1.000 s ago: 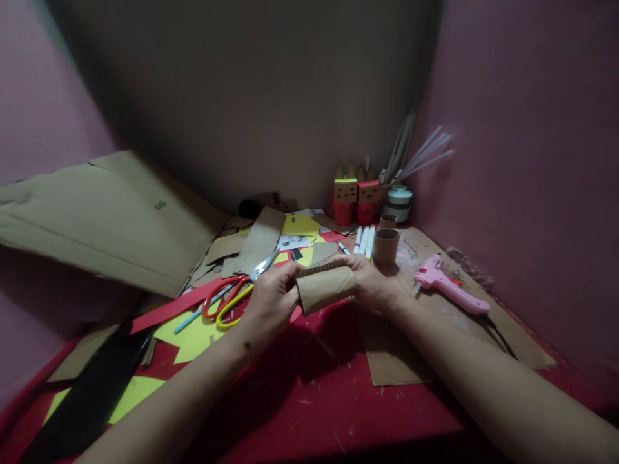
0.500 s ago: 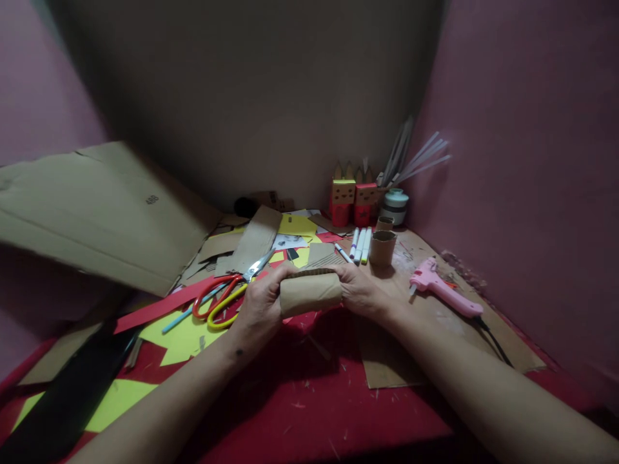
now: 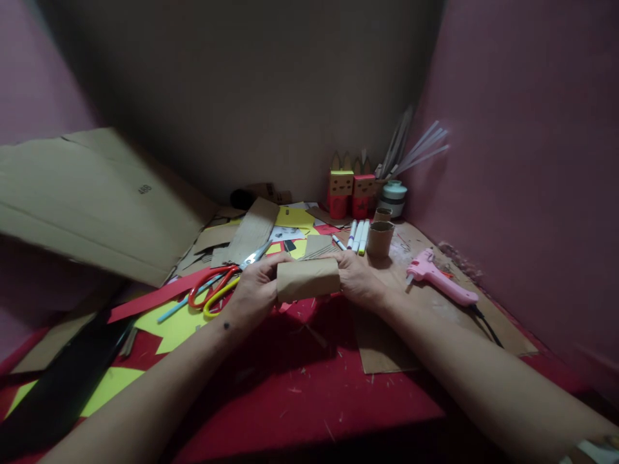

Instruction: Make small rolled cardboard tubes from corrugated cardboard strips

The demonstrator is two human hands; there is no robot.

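Between my two hands is a curved piece of brown cardboard [image 3: 308,280], its smooth outer face toward me. My left hand [image 3: 258,281] grips its left end, with the thumb along the top edge. At the right end, my right hand [image 3: 360,278] has its fingers closed on the cardboard. The piece is held above the red tabletop [image 3: 300,380]. Close to my left hand lie scissors [image 3: 217,290] with red and yellow handles. Past my right hand stands a short cardboard tube [image 3: 380,240]. Some fingers are hidden behind the cardboard.
A pink glue gun [image 3: 440,277] rests on a cardboard sheet [image 3: 387,348] at the right. White markers [image 3: 358,236] lie behind my right hand. Two decorated boxes [image 3: 341,193] and a teal jar [image 3: 393,196] stand at the back. A large cardboard panel [image 3: 97,200] leans at the left.
The cardboard has tilted, so its ridged inner edge, seen before, is now mostly out of sight. Both hands keep their hold. The whole view has shifted slightly.
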